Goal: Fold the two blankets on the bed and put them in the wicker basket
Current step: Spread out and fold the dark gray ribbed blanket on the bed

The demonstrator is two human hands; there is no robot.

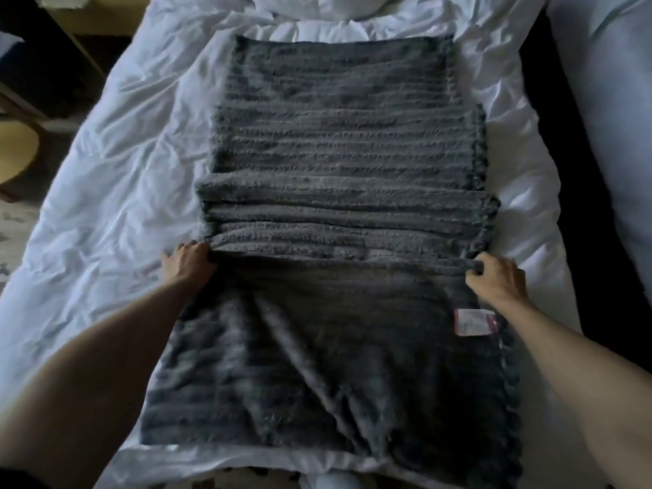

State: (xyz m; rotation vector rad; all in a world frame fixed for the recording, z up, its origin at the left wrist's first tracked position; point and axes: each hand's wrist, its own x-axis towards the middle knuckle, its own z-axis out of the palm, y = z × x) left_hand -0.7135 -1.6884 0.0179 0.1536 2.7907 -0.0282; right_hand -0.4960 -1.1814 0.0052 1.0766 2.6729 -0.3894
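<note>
A dark grey ribbed fleece blanket [338, 142] lies lengthwise on the white bed, folded into a long strip. Its near part is turned back, with a ridge of folds across the middle. My left hand [188, 264] grips the left end of that folded edge. My right hand [495, 278] grips the right end, fingers curled over the fabric. A pink and white label [474, 322] shows on the blanket just below my right hand. I see neither a second blanket nor a wicker basket.
A crumpled white duvet [116, 178] covers the bed around the blanket. A wooden chair with a yellow seat [17, 153] stands on the floor at the left. Another white bed [614, 111] lies to the right across a dark gap.
</note>
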